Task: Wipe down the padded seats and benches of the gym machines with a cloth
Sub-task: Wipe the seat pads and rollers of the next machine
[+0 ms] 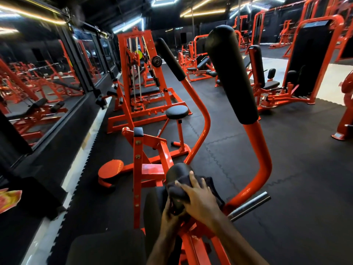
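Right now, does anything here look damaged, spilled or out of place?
Nothing stands out. The right hand presses the dark cloth on a black pad, the left hand grips beneath it, and the floor mats show no spill.

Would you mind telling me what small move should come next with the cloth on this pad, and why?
Probably draw the right hand and the dark cloth up over the pad. The cloth covers only the near part, while the far rounded end shows bare. The left hand grips the pad's underside, so it looks steadied for that stroke.
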Tool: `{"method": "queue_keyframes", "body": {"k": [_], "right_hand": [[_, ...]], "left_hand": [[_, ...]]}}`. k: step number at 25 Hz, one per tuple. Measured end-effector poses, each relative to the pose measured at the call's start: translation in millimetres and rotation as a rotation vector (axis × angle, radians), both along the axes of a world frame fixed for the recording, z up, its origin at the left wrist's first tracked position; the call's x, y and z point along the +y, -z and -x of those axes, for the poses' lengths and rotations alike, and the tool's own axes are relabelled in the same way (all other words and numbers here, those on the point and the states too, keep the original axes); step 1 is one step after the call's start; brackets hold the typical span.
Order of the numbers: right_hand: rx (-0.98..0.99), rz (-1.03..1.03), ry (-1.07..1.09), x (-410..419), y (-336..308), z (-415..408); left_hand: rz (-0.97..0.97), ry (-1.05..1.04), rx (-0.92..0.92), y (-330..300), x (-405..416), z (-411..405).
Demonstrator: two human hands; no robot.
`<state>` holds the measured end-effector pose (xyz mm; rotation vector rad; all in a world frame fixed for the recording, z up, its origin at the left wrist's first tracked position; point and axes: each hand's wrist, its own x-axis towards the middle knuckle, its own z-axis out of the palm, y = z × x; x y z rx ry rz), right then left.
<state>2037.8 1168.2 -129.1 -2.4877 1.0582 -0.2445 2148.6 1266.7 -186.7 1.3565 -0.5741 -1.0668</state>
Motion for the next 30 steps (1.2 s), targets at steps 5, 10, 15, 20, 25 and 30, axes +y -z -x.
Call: {"method": "queue_keyframes", "body": {"k": [5, 10, 15, 20, 25, 30], "right_hand": [[0.076, -0.051, 0.066, -31.8, -12.5, -34.0], [0.060, -0.075, 0.093, -54.7, -24.3, -63.9], [0.022, 0.112, -0.099, 6.0, -1.3, 7.8], [0.133, 0.221, -0.115, -25.8, -9.3, -50.8], [0.190, 0.093, -0.069, -51.3, -17.7, -81.5], [0.066, -0.056, -0.036, -14.7, -5.7, -12.0]], "left_hand": [[-0.109, -0.169, -0.386, 6.7, -9.0, 5.1], [-0.304, -0.076, -0.737, -9.3, -8.9, 17.4], [-0.129, -0.063, -0.514, 67.9, -11.9, -17.0], [-0.083, -0.064, -0.234, 21.9, -5.1, 3.9], [-0.128, 0.009, -0.199, 8.0, -8.8, 10.5], [-0.283, -0.028, -0.597, 10.5, -8.6, 3.9]]}}
